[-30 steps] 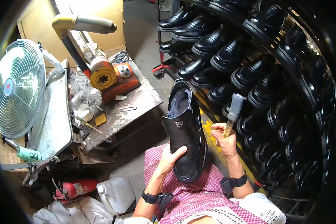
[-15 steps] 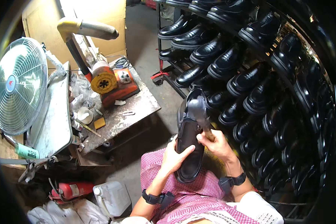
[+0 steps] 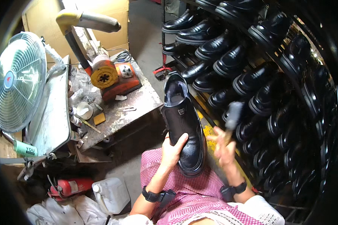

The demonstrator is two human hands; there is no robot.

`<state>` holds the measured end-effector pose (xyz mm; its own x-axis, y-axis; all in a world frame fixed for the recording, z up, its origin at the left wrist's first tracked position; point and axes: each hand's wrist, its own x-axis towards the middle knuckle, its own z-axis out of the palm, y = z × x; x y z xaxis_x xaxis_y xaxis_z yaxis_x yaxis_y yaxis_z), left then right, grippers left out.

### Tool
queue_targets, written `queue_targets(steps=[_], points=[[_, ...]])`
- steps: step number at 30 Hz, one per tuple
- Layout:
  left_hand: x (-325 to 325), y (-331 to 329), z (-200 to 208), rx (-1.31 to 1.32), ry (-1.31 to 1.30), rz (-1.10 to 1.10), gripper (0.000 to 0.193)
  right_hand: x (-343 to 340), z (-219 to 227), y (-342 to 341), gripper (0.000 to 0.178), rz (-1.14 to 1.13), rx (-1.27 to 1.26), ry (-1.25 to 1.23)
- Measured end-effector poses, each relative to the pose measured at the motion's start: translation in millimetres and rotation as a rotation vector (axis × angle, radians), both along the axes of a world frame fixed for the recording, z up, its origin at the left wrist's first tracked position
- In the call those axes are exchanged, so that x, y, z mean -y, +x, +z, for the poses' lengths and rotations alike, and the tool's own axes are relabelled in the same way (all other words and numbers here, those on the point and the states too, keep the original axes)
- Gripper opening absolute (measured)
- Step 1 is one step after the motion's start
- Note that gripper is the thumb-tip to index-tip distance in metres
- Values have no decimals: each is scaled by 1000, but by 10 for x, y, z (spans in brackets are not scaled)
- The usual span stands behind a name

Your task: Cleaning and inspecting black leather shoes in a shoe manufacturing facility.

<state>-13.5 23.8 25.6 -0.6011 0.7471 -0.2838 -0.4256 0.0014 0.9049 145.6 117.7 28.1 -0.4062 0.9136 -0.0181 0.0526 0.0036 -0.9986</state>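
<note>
The left hand (image 3: 171,153) clamps a black slip-on shoe (image 3: 192,155), thumb best held firm on top. Right of the shoe, the loosely curled right hand (image 3: 226,150) holds a brush-like tool (image 3: 234,113).

- Open along the floor (image 3: 147,43) between the tabletop (image 3: 147,99) and the rows of black shoes (image 3: 253,80).
- Walled off on the right by those rows, shelved close together.
- Narrowly free between the held shoe (image 3: 186,125) and the brush (image 3: 234,113).
- Tight in view between the held shoe and the tabletop's near corner.
- Blocked over the tabletop by the orange machine (image 3: 121,85), farther left by the fan (image 3: 19,82).
- Obstructed low on the left by a red extinguisher (image 3: 74,186) and white jug (image 3: 110,195).
</note>
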Motion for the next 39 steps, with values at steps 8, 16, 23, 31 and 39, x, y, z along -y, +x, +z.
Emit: queue_targets(steps=[8,16,23,31,39], points=[[-169,158,-3,-725,-152,85,67,244,-12,-40,50,55,-417,-579],[-160,-73,211,-632,-139,-54,27,118,-5,232,53,110,-371,-595],[-85,-68,87,-766,-228,-130,34,126,-58,282,52,117,-362,-618],[-80,-166,97,275,61,-273,28,104,-75,286,58,171,-315,-600],[-124,-650,372,274,258,-39,37,61,-257,417,56,145,-281,-605]])
